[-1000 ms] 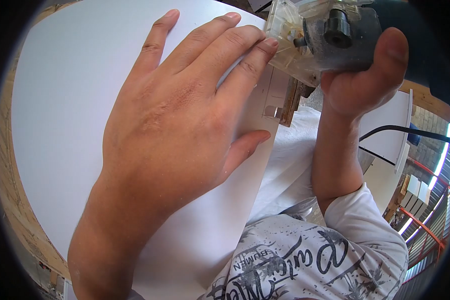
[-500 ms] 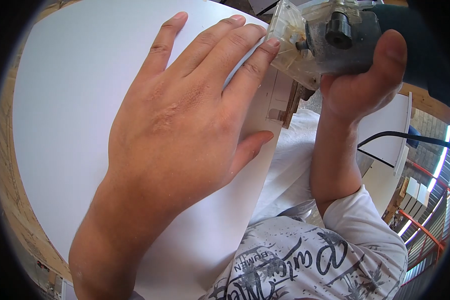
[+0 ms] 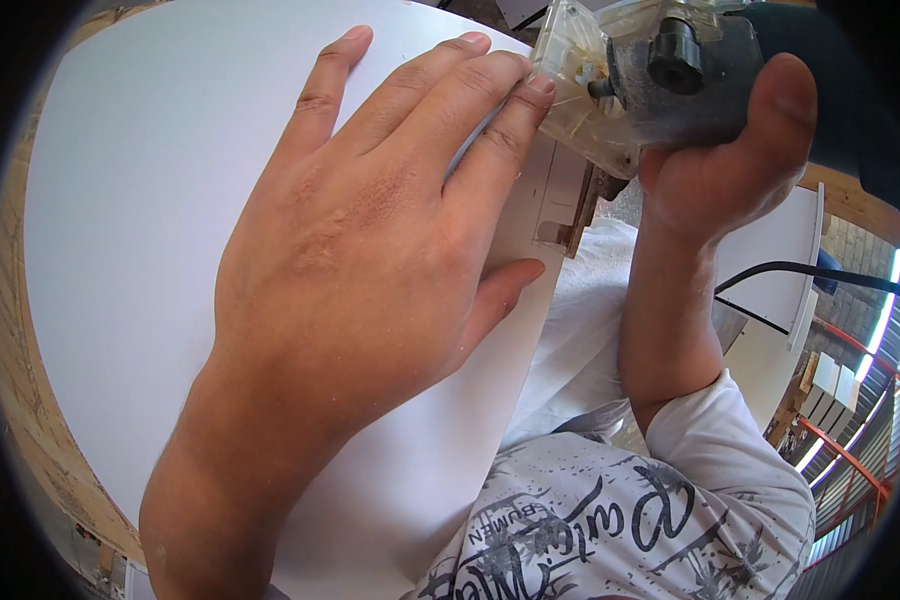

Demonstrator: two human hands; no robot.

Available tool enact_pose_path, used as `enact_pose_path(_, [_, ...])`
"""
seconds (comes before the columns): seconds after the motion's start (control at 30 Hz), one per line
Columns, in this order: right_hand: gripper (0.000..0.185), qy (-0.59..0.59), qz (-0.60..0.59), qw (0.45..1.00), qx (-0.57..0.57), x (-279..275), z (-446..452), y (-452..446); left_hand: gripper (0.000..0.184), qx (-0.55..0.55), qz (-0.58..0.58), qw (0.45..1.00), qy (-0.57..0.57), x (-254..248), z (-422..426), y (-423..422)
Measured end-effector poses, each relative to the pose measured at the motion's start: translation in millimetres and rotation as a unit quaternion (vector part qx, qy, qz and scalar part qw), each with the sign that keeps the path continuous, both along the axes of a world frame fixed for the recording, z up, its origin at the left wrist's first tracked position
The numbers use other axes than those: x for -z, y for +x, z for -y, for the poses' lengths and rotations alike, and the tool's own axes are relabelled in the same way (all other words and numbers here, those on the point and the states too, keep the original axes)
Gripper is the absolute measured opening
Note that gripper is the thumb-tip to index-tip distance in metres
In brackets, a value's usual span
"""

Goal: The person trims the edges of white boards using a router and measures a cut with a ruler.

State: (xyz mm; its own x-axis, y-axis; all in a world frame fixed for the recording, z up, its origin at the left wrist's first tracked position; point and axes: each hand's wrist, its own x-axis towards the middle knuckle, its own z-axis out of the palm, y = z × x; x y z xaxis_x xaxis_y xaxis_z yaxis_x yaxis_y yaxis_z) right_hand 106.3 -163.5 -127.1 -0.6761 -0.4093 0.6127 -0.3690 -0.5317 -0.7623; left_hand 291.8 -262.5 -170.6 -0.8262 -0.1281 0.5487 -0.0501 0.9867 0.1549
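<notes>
My left hand lies palm down on a large white panel, its fingers spread toward the far edge. At the upper right, my right hand grips a trim router from below; the thumb shows and the other fingers are hidden behind the tool. The router is tipped on its side, and its clear, dusty plastic base sits at the panel's edge, close to my left index fingertip. A black knob sticks out of its side. Whether the bit touches the panel cannot be seen.
Pencil lines and a small notch show near the panel's right edge, beside a strip of wood. A black cable runs at the right, past a white board. A stack of pale boards stands farther off.
The trim router and my right hand have shifted very slightly; my left hand stays spread on the panel in nearly the same place.
</notes>
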Motion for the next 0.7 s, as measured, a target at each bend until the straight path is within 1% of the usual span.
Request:
enact_pose_path(0.07, [0.031, -0.002, -0.009, 1.000, 0.013, 1.9, 0.2, -1.4, 0.086, -0.015, 0.049, 0.999, -0.019, -13.8, -2.2, 4.7])
enact_pose_path(0.13, [0.031, 0.011, -0.030, 0.999, 0.019, 1.4, 0.2, -3.5, 0.086, -0.015, 0.048, 0.999, -0.014, -13.5, -2.4, 5.1])
enact_pose_path(0.17, [0.031, 0.016, -0.030, 0.999, 0.017, 1.8, -0.2, -4.0, 0.086, -0.004, 0.015, 1.000, 0.003, -2.4, -1.2, 1.2])
enact_pose_path(0.27, [0.032, 0.020, -0.015, 1.000, 0.013, 4.2, -2.4, -4.9, 0.085, 0.006, -0.020, 1.000, 0.020, 5.0, 0.8, -0.2])
enact_pose_path(0.33, [0.032, 0.024, -0.020, 0.999, 0.024, 4.4, -1.4, -4.7, 0.085, 0.002, 0.036, 0.997, 0.072, -13.1, -3.5, 2.2])
enact_pose_path(0.37, [0.033, 0.025, -0.023, 0.999, 0.025, 4.6, -0.7, -4.2, 0.085, -0.002, 0.093, 0.988, 0.123, -47.0, -10.7, 6.4])
enact_pose_path(0.43, [0.033, 0.024, -0.025, 0.999, 0.022, 5.3, -0.3, -2.9, 0.085, 0.000, 0.092, 0.987, 0.129, -47.0, -10.6, 6.0])
enact_pose_path(0.47, [0.033, 0.028, -0.024, 0.999, 0.019, 4.5, -0.6, -2.1, 0.085, 0.008, 0.034, 0.996, 0.084, -13.0, -3.0, 1.8])
enact_pose_path(0.53, [0.034, 0.040, -0.022, 0.999, 0.015, 0.7, -0.5, -1.0, 0.085, 0.010, 0.027, 0.994, 0.101, -18.3, -1.3, -1.0])
enact_pose_path(0.57, [0.034, 0.056, -0.032, 0.998, 0.012, -0.1, -1.8, -3.2, 0.085, 0.005, 0.079, 0.984, 0.162, -40.6, -9.2, 7.7])
enact_pose_path(0.63, [0.035, 0.096, -0.065, 0.993, 0.000, 0.4, -8.5, -14.3, 0.085, -0.001, 0.129, 0.966, 0.223, -57.2, -13.2, 10.4])
enact_pose_path(0.7, [0.036, 0.100, -0.064, 0.993, 0.007, 24.0, -25.4, -58.9, 0.085, -0.004, 0.131, 0.966, 0.223, -57.2, -13.2, 10.6])
